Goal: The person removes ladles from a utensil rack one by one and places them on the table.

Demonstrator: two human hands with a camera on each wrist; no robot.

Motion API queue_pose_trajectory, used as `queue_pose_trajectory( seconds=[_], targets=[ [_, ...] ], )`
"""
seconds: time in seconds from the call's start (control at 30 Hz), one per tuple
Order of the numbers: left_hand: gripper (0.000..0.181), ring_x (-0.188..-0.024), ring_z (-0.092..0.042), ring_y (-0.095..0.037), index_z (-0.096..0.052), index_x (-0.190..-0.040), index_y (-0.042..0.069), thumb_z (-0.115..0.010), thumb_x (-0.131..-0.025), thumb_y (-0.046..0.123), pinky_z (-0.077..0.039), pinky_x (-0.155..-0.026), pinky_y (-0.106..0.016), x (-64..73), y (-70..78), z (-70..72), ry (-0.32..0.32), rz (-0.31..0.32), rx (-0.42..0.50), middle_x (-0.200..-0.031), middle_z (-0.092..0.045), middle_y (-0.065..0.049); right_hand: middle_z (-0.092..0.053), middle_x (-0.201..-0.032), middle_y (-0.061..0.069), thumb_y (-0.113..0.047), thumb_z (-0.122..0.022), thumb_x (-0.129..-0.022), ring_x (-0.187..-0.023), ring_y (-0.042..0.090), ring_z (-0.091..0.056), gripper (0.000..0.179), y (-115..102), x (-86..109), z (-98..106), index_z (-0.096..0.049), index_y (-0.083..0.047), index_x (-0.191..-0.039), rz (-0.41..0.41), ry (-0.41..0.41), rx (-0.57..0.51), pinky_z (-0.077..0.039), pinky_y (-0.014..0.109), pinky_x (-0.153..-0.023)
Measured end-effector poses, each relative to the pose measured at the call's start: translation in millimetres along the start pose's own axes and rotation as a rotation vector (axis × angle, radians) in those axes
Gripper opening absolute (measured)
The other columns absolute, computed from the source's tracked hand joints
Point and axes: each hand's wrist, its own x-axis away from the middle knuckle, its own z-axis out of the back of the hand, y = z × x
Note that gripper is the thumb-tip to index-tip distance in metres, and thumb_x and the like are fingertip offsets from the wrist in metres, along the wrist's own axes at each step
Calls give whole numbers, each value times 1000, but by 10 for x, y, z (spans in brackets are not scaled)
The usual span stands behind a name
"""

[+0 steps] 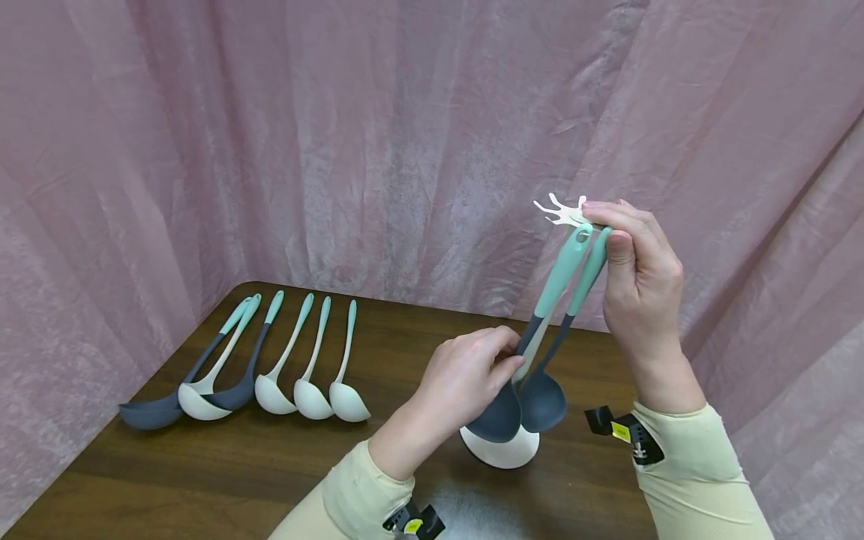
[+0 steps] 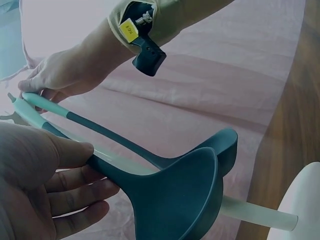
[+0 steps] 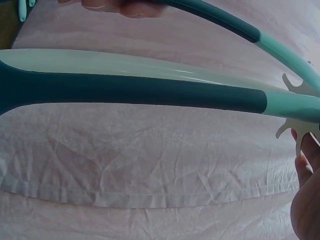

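Note:
Near the bowl, my left hand (image 1: 469, 371) grips the neck of a dark blue ladle (image 1: 556, 281) with a mint handle. That ladle hangs upright along a white ladle stand (image 1: 563, 214), its handle end against the branched hooks. A second dark blue ladle (image 1: 543, 401) hangs beside it on the right. At the top, my right hand (image 1: 641, 262) has fingers over the hooks and thumb by the second ladle's handle end, pinching there. In the left wrist view, thumb and fingers of my left hand (image 2: 60, 170) close round the ladle's neck. Hook contact is partly hidden.
The stand's round white base (image 1: 502, 454) rests on the brown wooden table (image 1: 236, 480). To the left lie several ladles in a row, white ones (image 1: 313, 397) and dark blue ones (image 1: 151, 412), all with mint handles. A pink curtain (image 1: 405, 150) hangs behind.

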Motion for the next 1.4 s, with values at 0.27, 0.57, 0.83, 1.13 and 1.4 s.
queue_pose_trajectory(
  seconds=[0.27, 0.57, 0.83, 1.13, 1.4],
  targets=[
    [10, -78, -68, -8, -77, -105, 16, -84, -101, 20, -53, -68, -27, 2, -5, 14, 9, -18, -13, -94, -75, 6, -77, -122, 21, -38, -62, -111, -124, 23, -70, 49, 4, 6, -14, -78, 7, -120, -2, 11, 4, -42, 51, -122],
    [10, -77, -67, -8, -76, -105, 16, -84, -101, 20, -52, -67, -27, 3, 0, 29, 6, -19, -9, -93, -74, 6, -78, -122, 20, -43, -61, -110, -124, 25, -70, 52, 18, 15, -11, -79, 5, -121, -3, 19, 26, -42, 51, -122],
    [9, -79, -66, -9, -76, -106, 16, -84, -101, 20, -53, -68, -29, 0, 24, 42, 16, -32, -18, -94, -74, 7, -78, -122, 19, -42, -61, -111, -123, 23, -70, 50, 34, 20, 11, -80, 3, -122, -9, 29, 48, -42, 50, -122],
    [10, -76, -62, -8, -76, -103, 18, -85, -101, 19, -50, -66, -28, 11, 51, 64, 40, -54, -19, -90, -70, 8, -79, -121, 18, -37, -63, -111, -121, 20, -71, 44, 23, 37, 49, -81, 1, -121, -27, 73, 104, -43, 47, -121],
    [9, -76, -60, -5, -76, -105, 19, -84, -101, 19, -48, -65, -26, 29, 65, 84, 44, -56, -27, -90, -68, 11, -78, -121, 19, -35, -63, -112, -120, 20, -71, 41, -1, 44, 65, -81, 1, -122, -24, 73, 135, -43, 47, -121]
  ],
)
